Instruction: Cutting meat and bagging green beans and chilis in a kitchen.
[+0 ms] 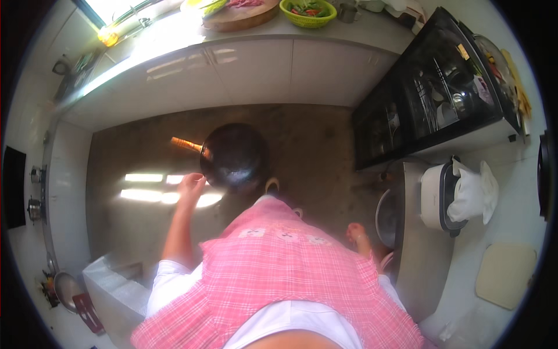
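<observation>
A dark round wok (235, 159) with a wooden handle (186, 143) lies in view ahead of me over the brown floor; what supports it is hidden. My left hand (191, 186) reaches forward, its bent fingertips right at the wok's near left rim. Whether they pinch the rim or only overlap it in the picture, I cannot tell. Down at my right side, my right hand (356, 232) has its fingers curled in, and no object shows in it. The nearest thing to it is a round pale-rimmed vessel (387, 218) beside the counter. A pink checked apron (287, 261) covers my front.
On the far counter (370, 32) are a wooden chopping board (244, 19) with sliced meat and a green basket (307, 13) of vegetables. A black glass-fronted cabinet (427, 91) stands right. Near it sits a white appliance (436, 198) with a cloth (473, 196). Gas-hob knobs (35, 209) line the left.
</observation>
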A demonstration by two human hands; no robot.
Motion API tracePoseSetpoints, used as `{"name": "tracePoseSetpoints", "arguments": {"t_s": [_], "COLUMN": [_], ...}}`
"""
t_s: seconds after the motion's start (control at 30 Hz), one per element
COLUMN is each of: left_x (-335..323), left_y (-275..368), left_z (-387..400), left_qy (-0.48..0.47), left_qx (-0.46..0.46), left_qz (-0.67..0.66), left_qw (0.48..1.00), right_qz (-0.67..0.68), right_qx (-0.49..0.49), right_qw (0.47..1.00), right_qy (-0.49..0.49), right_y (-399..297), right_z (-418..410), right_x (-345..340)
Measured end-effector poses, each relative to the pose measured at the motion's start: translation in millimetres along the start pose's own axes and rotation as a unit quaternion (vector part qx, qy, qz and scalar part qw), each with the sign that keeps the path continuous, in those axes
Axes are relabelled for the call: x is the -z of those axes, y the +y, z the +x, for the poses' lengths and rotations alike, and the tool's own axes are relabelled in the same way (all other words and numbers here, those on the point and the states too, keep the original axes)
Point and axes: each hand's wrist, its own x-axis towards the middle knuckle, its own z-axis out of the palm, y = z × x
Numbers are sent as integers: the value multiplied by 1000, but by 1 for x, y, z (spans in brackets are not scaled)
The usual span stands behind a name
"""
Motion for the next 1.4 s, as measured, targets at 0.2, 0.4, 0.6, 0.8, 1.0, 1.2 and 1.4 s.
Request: {"name": "tracePoseSetpoints", "arguments": {"t_s": [0.2,0.4,0.6,0.8,1.0,1.2,1.4], "left_x": [-3,-12,-21,-33,-70,-75,-75], "left_y": [10,38,74,109,144,171,164], "left_z": [-29,-22,-1,14,33,43,65], "left_qy": [42,34,26,-1,-50,-85,-81], "left_qx": [36,3,-64,-97,-135,-148,-137], "left_qz": [-1,19,25,37,28,16,29], "left_qw": [998,999,997,995,989,985,987], "right_qz": [46,25,28,116,119,121,110], "right_qx": [115,136,97,48,35,76,101], "right_qw": [991,988,995,992,991,989,988], "right_qy": [-48,-71,-19,-6,59,44,37], "right_y": [-85,-78,-20,53,95,150,-10], "right_z": [1,11,30,38,37,93,9], "right_x": [-8,0,40,47,32,29,47]}}
